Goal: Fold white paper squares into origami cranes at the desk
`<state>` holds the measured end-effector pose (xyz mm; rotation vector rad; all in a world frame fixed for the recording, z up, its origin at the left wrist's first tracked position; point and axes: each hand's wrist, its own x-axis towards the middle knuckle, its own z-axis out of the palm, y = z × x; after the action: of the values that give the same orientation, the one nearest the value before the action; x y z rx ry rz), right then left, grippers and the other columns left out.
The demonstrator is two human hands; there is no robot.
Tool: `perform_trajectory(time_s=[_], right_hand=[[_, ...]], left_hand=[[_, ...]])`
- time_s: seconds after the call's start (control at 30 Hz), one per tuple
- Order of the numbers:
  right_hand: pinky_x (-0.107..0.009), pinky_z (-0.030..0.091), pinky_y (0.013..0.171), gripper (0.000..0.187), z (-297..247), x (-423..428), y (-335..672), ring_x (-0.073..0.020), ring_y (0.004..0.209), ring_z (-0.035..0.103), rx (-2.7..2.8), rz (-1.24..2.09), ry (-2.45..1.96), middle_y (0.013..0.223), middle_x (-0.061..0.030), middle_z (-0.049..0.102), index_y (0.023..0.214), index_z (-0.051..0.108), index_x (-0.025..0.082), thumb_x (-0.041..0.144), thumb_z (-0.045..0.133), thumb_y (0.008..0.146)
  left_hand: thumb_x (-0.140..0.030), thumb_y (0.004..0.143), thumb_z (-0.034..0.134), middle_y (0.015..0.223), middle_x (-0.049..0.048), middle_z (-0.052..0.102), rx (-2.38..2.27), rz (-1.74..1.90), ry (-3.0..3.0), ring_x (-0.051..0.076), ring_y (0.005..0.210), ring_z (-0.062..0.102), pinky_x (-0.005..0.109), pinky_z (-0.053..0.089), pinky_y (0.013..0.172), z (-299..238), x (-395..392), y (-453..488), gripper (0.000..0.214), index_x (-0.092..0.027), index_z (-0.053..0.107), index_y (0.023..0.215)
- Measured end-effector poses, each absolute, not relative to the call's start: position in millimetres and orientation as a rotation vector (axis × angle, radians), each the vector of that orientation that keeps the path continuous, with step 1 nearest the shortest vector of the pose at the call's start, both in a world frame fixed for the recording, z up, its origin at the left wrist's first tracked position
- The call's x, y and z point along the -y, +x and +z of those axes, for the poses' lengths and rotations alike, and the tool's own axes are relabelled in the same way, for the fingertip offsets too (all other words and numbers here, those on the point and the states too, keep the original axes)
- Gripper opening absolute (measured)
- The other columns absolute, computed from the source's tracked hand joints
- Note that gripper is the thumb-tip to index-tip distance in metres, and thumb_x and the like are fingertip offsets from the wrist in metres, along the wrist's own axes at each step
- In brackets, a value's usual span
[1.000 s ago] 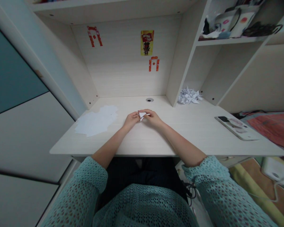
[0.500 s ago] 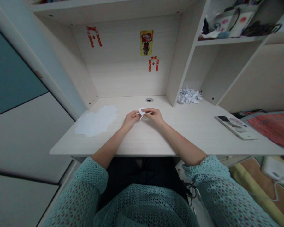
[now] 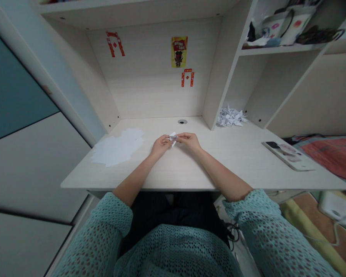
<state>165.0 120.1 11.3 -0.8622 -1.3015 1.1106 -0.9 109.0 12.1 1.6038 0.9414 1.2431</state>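
Fingers (image 3: 166,140) of the left hand (image 3: 160,146) and right hand (image 3: 189,141) pinch a small folded white paper (image 3: 173,138) mid-desk (image 3: 219,165).
Loose white sheets (image 3: 117,149) lie toward the left edge; folded paper cranes (image 3: 230,117) heap at the back edge, right of centre.

"Has the folded paper (image 3: 173,138) shifted?"

"Yes. Half a second ago its point stood upward; now it spreads sideways, with a small tip angled down."

"And the hands?"

"The right hand (image 3: 189,141) has closed in, so its fingers now nearly meet the left hand (image 3: 161,146) at the paper."
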Motion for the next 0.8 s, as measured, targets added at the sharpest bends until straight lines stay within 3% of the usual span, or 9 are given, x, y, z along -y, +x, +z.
perform_trajectory(time_s=[0.23,0.47,0.73,0.8], right_hand=[[-0.025,0.043,0.055,0.036,11.6,-119.6,162.7,-0.0124,0.053,0.057,1.285,1.137,-0.897,0.061,-0.0028,0.067,0.071,0.069,0.015,0.041,0.080,0.049],[-0.025,0.043,0.056,0.033,11.0,-120.3,163.2,-0.0122,0.055,0.057,1.323,1.114,-0.925,0.064,-0.0036,0.068,0.071,0.069,0.016,0.041,0.080,0.051],[-0.025,0.047,0.060,0.046,10.4,-121.8,164.2,-0.0148,0.061,0.063,1.349,1.127,-0.933,0.070,-0.0050,0.071,0.095,0.070,0.016,0.045,0.074,0.059],[-0.025,0.047,0.059,0.045,9.3,-122.2,164.5,-0.0154,0.061,0.063,1.337,1.117,-0.957,0.069,-0.0058,0.071,0.092,0.071,0.015,0.046,0.074,0.059]], left_hand=[[-0.038,0.072,0.064,0.081,0.0056,0.069,-0.996,1.375,1.596,0.015,0.073,0.063,0.027,0.047,0.072,14.9,-111.2,-5.4,0.029,-0.016,0.064,0.091],[-0.037,0.068,0.068,0.088,0.0082,0.071,-1.034,1.384,1.568,0.017,0.076,0.065,0.031,0.050,0.075,16.7,-110.9,-4.6,0.028,-0.015,0.068,0.086],[-0.032,0.063,0.073,0.083,0.0087,0.071,-1.070,1.393,1.407,0.019,0.078,0.066,0.033,0.050,0.076,15.4,-113.2,-4.2,0.028,-0.014,0.068,0.084],[-0.032,0.061,0.074,0.082,0.0085,0.071,-1.058,1.390,1.385,0.019,0.078,0.066,0.034,0.049,0.077,15.0,-113.6,-4.1,0.028,-0.014,0.068,0.083]])
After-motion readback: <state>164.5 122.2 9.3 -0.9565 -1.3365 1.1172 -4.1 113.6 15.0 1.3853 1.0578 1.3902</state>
